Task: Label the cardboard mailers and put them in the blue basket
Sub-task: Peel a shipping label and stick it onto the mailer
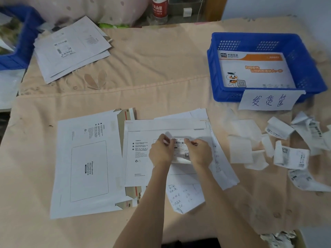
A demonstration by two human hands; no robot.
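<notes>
Hands point(159, 152) point(199, 152) pinching label point(181, 149) over cardboard mailer point(139, 169)

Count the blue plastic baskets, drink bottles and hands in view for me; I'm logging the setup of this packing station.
Blue plastic baskets: 2, one at the far right holding a printed mailer, one cut off at the far left edge.
Clear drink bottle with red label: 1.
Hands: 2, left hand and right hand, both pinching the white shipping label.
Total: 5.

Two bare forearms run up from the bottom edge — no sleeves, watch or rings visible on the left hand point(160, 152) or right hand point(200, 152).
</notes>
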